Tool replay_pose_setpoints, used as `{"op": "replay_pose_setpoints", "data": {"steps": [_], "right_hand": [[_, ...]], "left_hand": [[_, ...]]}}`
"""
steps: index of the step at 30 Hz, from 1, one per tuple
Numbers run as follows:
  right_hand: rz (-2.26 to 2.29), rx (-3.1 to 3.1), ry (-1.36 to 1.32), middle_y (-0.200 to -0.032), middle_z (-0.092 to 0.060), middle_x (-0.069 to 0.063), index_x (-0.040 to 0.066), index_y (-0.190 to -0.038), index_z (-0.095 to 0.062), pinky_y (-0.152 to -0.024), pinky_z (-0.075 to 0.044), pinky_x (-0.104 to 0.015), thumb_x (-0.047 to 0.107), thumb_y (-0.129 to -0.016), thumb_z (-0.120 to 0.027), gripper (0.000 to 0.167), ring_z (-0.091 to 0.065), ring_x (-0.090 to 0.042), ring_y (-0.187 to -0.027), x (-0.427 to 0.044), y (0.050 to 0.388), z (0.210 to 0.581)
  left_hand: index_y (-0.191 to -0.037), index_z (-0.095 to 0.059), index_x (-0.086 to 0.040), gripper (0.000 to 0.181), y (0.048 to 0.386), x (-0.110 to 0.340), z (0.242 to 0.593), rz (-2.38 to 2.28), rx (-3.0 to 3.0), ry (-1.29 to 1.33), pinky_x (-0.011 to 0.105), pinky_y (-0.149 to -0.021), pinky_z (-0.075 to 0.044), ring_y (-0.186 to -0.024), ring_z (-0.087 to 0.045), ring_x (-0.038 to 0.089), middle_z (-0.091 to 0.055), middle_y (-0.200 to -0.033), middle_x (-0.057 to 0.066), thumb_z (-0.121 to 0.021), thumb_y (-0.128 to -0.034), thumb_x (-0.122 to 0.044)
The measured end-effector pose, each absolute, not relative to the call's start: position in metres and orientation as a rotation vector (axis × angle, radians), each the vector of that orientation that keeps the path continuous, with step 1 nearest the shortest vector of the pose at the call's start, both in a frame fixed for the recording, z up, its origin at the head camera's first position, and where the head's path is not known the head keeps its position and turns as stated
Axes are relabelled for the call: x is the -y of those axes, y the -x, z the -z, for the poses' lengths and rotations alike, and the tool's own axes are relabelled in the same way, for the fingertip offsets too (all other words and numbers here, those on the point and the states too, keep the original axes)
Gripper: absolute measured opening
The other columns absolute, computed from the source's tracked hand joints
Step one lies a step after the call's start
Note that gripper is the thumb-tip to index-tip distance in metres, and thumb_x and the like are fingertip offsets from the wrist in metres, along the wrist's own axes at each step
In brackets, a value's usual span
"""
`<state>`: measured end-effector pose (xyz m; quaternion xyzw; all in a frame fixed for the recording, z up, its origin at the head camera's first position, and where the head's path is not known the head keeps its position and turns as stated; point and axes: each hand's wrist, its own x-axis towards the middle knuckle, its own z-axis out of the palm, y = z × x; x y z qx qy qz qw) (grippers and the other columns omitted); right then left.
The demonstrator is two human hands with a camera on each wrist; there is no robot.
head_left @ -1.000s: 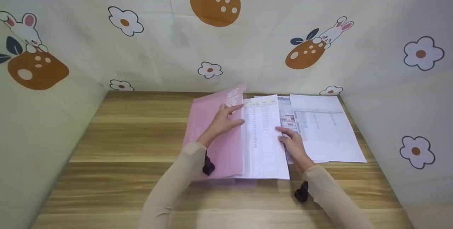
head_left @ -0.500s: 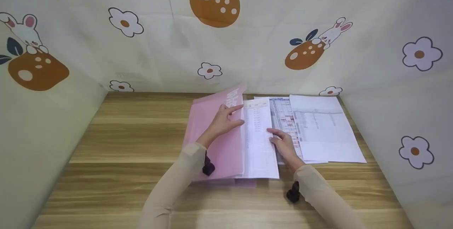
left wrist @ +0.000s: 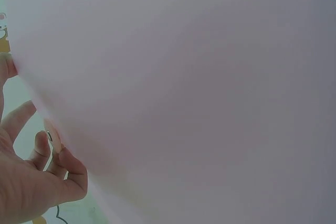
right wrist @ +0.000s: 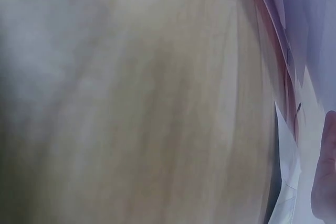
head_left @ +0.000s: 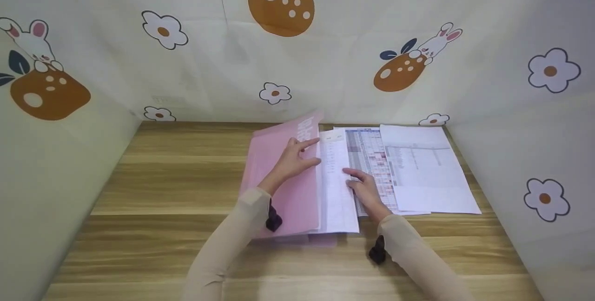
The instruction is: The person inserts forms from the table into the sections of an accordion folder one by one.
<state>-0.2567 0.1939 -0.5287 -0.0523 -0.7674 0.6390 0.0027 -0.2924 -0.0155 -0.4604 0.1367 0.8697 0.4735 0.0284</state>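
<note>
Folder (head_left: 300, 194) on table (head_left: 176, 184), sheet (head_left: 335, 198) partly inside, other papers (head_left: 432, 170) right.

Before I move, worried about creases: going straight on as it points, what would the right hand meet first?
Past the sheet it holds, the right hand would probably meet the pink folder beside the left hand; depth unclear.

The folder (head_left: 297, 194) looks like thin plastic, smooth and faintly see-through; the half-covered sheet (head_left: 338, 194) and the far-right sheet (head_left: 434, 184) are smooth, matt paper; the table (head_left: 162, 175) has a wood-grain surface with a soft sheen; the backdrop (head_left: 209, 73) looks like lightly creased cloth; the sleeves (head_left: 218, 240) are matt fabric.
</note>
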Motion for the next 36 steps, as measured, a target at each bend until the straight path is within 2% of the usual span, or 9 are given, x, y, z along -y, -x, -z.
{"op": "replay_pose_setpoints", "data": {"steps": [6,10,15,20,30,36], "right_hand": [[-2.019,2.416,0.101,-0.113,-0.054,-0.017,-0.004,-0.113,-0.057,-0.077,-0.039,-0.028,-0.008,-0.077,-0.049,0.037,-0.049,-0.024,-0.097,-0.196,0.258,0.529],[-2.068,2.459,0.068,-0.11,-0.054,-0.017,-0.002,-0.113,-0.057,-0.071,-0.043,-0.029,-0.005,-0.077,-0.051,0.037,-0.053,-0.024,-0.089,-0.202,0.253,0.524],[-2.087,2.582,0.02,-0.121,-0.048,-0.015,0.0,-0.11,-0.06,-0.064,-0.045,-0.032,-0.002,-0.076,-0.054,0.034,-0.055,-0.02,-0.08,-0.211,0.242,0.515],[-2.11,2.586,-0.122,-0.127,-0.04,-0.019,-0.007,-0.107,-0.059,-0.063,-0.047,-0.033,-0.006,-0.075,-0.053,0.033,-0.057,-0.02,-0.077,-0.216,0.232,0.51],[-2.149,2.565,-0.267,-0.127,-0.039,-0.023,-0.011,-0.109,-0.056,-0.064,-0.047,-0.034,-0.009,-0.077,-0.054,0.032,-0.056,-0.018,-0.075,-0.211,0.219,0.514],[-2.123,2.563,-0.302,-0.122,-0.042,-0.026,-0.017,-0.11,-0.051,-0.063,-0.046,-0.035,-0.014,-0.076,-0.049,0.034,-0.054,-0.018,-0.071,-0.198,0.216,0.5]], "left_hand": [[-0.125,-0.052,-0.022,0.054,0.291,0.016,0.459,-1.465,-2.693,-0.43,0.03,-0.069,-0.034,-0.087,-0.039,0.02,-0.037,-0.094,0.007,-0.068,-0.0738,-0.026],[-0.126,-0.051,-0.022,0.054,0.291,0.015,0.459,-1.459,-2.693,-0.436,0.03,-0.069,-0.034,-0.087,-0.039,0.02,-0.037,-0.094,0.007,-0.068,-0.0743,-0.026],[-0.126,-0.051,-0.022,0.055,0.291,0.015,0.459,-1.47,-2.679,-0.43,0.03,-0.069,-0.033,-0.087,-0.038,0.02,-0.036,-0.094,0.007,-0.068,-0.0746,-0.026],[-0.126,-0.051,-0.022,0.054,0.292,0.015,0.46,-1.473,-2.676,-0.425,0.03,-0.068,-0.033,-0.086,-0.038,0.02,-0.036,-0.094,0.007,-0.068,-0.0748,-0.025],[-0.127,-0.05,-0.023,0.055,0.291,0.015,0.46,-1.458,-2.683,-0.421,0.03,-0.069,-0.034,-0.087,-0.038,0.019,-0.036,-0.095,0.007,-0.067,-0.0747,-0.028],[-0.126,-0.051,-0.022,0.054,0.291,0.016,0.459,-1.448,-2.698,-0.446,0.03,-0.07,-0.035,-0.089,-0.039,0.02,-0.037,-0.096,0.007,-0.067,-0.0752,-0.028]]}}
